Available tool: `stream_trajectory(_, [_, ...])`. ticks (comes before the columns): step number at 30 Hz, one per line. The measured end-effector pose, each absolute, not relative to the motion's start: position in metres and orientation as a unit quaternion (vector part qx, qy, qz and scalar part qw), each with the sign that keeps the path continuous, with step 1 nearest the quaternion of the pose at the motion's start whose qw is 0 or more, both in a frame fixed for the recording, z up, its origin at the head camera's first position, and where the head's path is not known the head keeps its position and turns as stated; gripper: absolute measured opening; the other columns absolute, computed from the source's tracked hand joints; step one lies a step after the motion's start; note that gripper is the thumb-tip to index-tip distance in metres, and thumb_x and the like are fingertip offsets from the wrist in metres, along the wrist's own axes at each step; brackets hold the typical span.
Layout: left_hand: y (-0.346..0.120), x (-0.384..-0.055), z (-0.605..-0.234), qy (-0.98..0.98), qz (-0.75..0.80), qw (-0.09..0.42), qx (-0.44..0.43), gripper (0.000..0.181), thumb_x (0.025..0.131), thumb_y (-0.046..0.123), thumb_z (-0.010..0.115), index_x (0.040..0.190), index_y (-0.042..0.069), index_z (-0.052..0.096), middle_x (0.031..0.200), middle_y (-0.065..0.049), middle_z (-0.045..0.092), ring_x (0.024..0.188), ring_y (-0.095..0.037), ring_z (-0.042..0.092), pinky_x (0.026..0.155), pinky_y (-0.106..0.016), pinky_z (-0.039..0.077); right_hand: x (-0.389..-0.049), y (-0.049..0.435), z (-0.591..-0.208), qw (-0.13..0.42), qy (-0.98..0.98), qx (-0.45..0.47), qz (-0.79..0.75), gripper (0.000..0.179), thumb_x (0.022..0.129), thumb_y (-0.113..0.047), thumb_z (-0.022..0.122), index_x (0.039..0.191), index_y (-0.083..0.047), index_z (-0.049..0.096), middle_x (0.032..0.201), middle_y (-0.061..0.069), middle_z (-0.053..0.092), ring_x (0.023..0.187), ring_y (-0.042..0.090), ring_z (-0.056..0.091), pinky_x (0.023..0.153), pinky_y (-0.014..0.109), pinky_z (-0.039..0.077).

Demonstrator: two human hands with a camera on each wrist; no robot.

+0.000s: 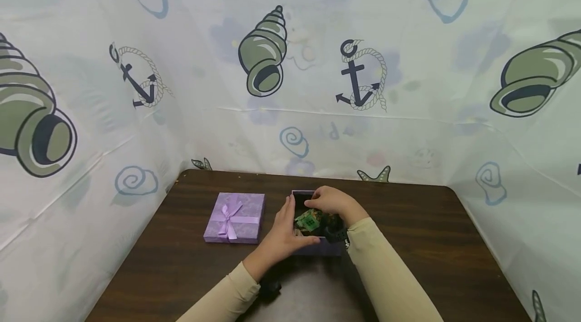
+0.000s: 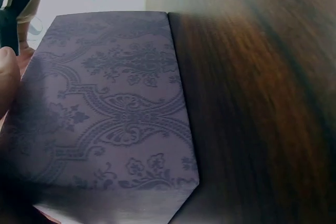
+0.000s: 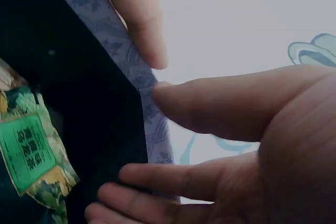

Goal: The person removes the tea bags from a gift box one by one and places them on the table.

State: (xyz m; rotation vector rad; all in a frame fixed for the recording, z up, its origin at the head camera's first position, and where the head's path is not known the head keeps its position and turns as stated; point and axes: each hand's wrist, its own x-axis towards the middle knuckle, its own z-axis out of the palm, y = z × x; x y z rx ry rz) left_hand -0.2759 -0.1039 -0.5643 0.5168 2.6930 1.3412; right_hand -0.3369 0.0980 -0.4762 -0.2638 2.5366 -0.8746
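An uncovered purple box (image 1: 324,248) with a floral pattern and a dark inside stands on the table. Inside lies a green printed packet (image 1: 308,221), whose bright green label with dark characters shows in the right wrist view. My left hand (image 1: 283,233) rests along the box's left side, fingers straight and thumb over the near edge. From above, my right hand (image 1: 338,203) reaches to the far right part of the box. In the right wrist view its thumb touches the rim (image 3: 152,114) and its extended fingers lie over the inner side, apart from the packet.
A purple lid (image 1: 240,226) with a ribbon bow lies left of the box on the dark wooden table (image 1: 408,251). Behind and beside the table hangs a pale curtain (image 1: 317,85) with shells and anchors. Dark camera straps (image 1: 336,231) sit at my wrists.
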Motion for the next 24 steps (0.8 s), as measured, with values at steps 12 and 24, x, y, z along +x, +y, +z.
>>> stream_trajectory(12, [-0.102,-0.277,-0.561,0.879,0.444,0.079,0.153,0.145,0.084,0.070,0.086,0.174,0.024,-0.019,0.184,-0.014,-0.001,0.167,-0.042,0.022,0.129,-0.064,0.033,-0.344,0.089,-0.484,0.256,0.937,-0.136,-0.196,0.048,0.106,-0.034,0.072,0.065,-0.015,0.054,0.058,-0.006,0.035,0.053,0.013,0.034,0.057,0.031,0.037])
stream_trajectory(24, [-0.101,-0.276,-0.561,0.885,0.435,0.070,0.153,0.147,0.083,0.073,0.085,0.174,0.020,-0.018,0.184,-0.016,0.002,0.167,-0.038,0.025,0.129,-0.061,0.035,-0.341,0.092,-0.488,0.239,0.933,-0.145,-0.226,0.024,0.099,-0.020,0.082,0.079,-0.007,0.078,0.063,-0.004,0.054,0.060,0.016,0.059,0.060,0.030,0.050])
